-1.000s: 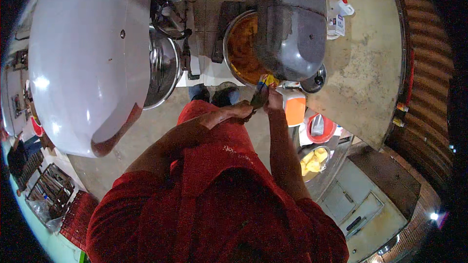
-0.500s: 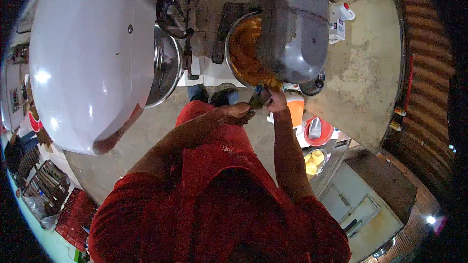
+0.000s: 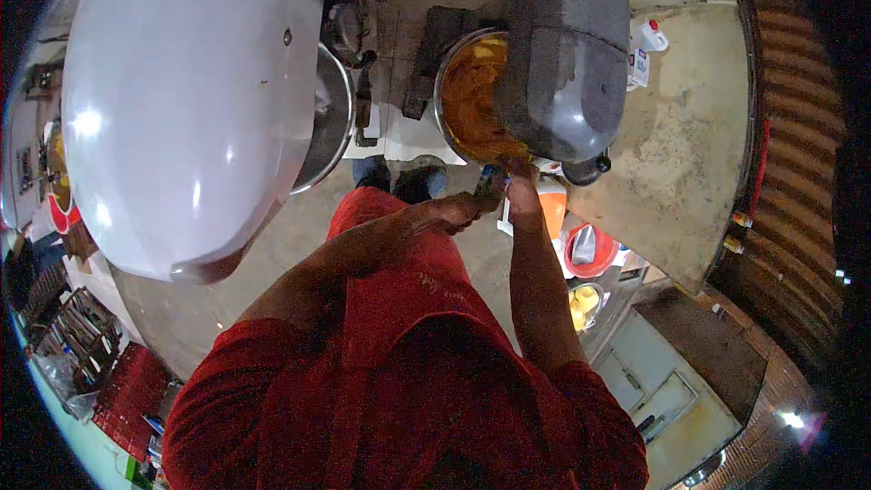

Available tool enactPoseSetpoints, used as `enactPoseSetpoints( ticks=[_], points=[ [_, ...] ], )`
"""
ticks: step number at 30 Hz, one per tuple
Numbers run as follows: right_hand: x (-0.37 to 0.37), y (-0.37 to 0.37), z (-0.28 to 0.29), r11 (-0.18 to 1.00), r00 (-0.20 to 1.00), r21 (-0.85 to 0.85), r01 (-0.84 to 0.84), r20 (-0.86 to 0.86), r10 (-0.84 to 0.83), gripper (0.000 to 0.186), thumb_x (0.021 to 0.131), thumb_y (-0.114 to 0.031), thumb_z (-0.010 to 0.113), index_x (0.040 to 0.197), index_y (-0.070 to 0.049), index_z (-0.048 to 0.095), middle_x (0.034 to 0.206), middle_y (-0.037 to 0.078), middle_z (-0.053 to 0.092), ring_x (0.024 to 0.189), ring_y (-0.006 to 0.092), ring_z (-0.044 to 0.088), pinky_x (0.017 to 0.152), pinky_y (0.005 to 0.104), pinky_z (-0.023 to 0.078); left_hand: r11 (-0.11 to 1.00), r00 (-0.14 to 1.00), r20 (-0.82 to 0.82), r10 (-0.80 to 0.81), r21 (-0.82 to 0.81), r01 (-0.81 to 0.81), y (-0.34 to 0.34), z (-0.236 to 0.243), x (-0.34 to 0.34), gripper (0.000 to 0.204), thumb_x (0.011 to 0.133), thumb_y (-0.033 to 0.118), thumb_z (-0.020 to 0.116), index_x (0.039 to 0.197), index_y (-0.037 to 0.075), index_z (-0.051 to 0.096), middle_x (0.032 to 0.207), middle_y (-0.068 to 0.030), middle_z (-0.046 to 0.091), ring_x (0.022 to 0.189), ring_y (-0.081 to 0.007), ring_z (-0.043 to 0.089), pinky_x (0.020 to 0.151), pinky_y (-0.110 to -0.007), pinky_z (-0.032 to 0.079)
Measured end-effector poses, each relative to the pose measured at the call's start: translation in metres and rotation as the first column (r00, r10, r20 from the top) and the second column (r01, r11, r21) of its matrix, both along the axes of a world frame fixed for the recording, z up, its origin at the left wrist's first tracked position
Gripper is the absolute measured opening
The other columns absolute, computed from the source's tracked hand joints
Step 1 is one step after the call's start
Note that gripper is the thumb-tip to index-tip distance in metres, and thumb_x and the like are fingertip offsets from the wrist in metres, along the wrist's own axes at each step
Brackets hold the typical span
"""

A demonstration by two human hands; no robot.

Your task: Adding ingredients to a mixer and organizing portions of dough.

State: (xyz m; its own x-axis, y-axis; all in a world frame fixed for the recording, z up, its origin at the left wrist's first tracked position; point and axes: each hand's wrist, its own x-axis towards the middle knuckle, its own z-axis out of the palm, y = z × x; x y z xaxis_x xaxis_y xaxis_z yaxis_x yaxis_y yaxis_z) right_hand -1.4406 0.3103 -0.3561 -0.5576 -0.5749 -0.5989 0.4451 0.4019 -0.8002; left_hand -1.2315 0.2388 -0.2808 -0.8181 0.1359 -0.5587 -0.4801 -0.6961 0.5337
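Note:
My left hand (image 3: 451, 210) is closed around a small dark object (image 3: 490, 181) with a bluish end, which looks like a little bottle. Right beside that end, my right hand (image 3: 521, 189) has its fingers drawn together; what they hold, if anything, is too blurred to make out. Both hands are at the near rim of a steel mixing bowl (image 3: 439, 102). Orange-brown batter (image 3: 474, 100) with a paler yellow patch fills the bowl, partly hidden under the grey head of a stand mixer (image 3: 576, 63).
A big white mixer (image 3: 181, 118) stands at left over another steel bowl (image 3: 341, 132). To the right is a worktop (image 3: 689, 127) with a white jug (image 3: 653, 36). An orange-and-white container (image 3: 552, 207), a red basin (image 3: 592, 252) and a bowl of yellow pieces (image 3: 585, 301) sit lower down.
The mixers and bowls have shifted slightly right in view. My right hand has risen a little towards the bowl's rim, and the small dark object stays in my left hand.

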Motion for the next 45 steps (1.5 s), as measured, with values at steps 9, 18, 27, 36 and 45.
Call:
enactPoseSetpoints(
  ticks=[9,18,27,36,45],
  points=[
    [-0.005,-0.014,0.015,0.963,0.969,-0.264,0.053,-0.219,-0.113,0.038,0.082,-0.022,0.070,0.113,-0.002,0.060,0.106,0.006,0.062,0.091,0.0176,0.059,0.079,0.0341,0.051,0.983,0.949,-0.315,-0.012,-0.177,-0.046,0.004,-0.056,0.000,0.019,0.091,0.027,0.054,0.084,0.011,0.059,0.056,-0.0045,0.051,0.044,-0.0183,0.049,0.039,-0.037,0.037],
    [0.039,0.013,0.073,0.909,0.940,0.256,-0.329,0.181,0.289,0.021,0.090,-0.030,0.057,0.097,-0.011,0.063,0.083,0.002,0.062,0.073,0.0167,0.060,0.057,0.0338,0.048,0.057,0.925,-0.110,-0.363,-0.994,-0.096,0.015,-0.051,0.006,0.022,0.091,0.022,0.050,0.102,0.006,0.061,0.076,-0.0185,0.062,0.067,-0.0340,0.062,0.056,-0.047,0.048],
    [0.036,0.019,0.132,0.579,0.422,0.494,-0.648,-0.400,0.813,0.032,0.085,-0.028,0.064,0.103,-0.002,0.062,0.089,0.011,0.069,0.078,0.0235,0.067,0.068,0.0377,0.053,0.245,0.952,-0.013,0.307,-0.965,-0.092,0.049,0.004,0.006,0.026,0.087,0.022,0.050,0.104,0.004,0.059,0.083,-0.0229,0.063,0.078,-0.0437,0.061,0.063,-0.051,0.048],
    [-0.137,-0.104,0.291,0.926,0.406,-0.040,-0.375,-0.905,0.125,0.033,0.095,-0.029,0.053,0.111,-0.001,0.060,0.099,0.006,0.064,0.092,0.0173,0.060,0.079,0.0322,0.048,0.090,0.727,-0.133,0.674,-0.962,-0.259,0.095,0.049,0.038,0.022,0.081,0.004,0.052,0.102,0.001,0.058,0.081,-0.0266,0.059,0.079,-0.0468,0.058,0.063,-0.046,0.047],
    [-0.164,-0.155,0.231,0.932,0.945,-0.157,-0.326,-0.054,0.322,0.059,0.096,-0.047,0.043,0.135,-0.002,0.044,0.134,0.011,0.050,0.118,0.0253,0.051,0.095,0.0435,0.045,0.197,0.571,0.111,0.813,-0.976,-0.092,0.123,0.097,0.081,0.028,0.087,0.026,0.059,0.096,0.000,0.061,0.072,-0.0223,0.061,0.066,-0.0356,0.062,0.059,-0.041,0.048]
  ],
)
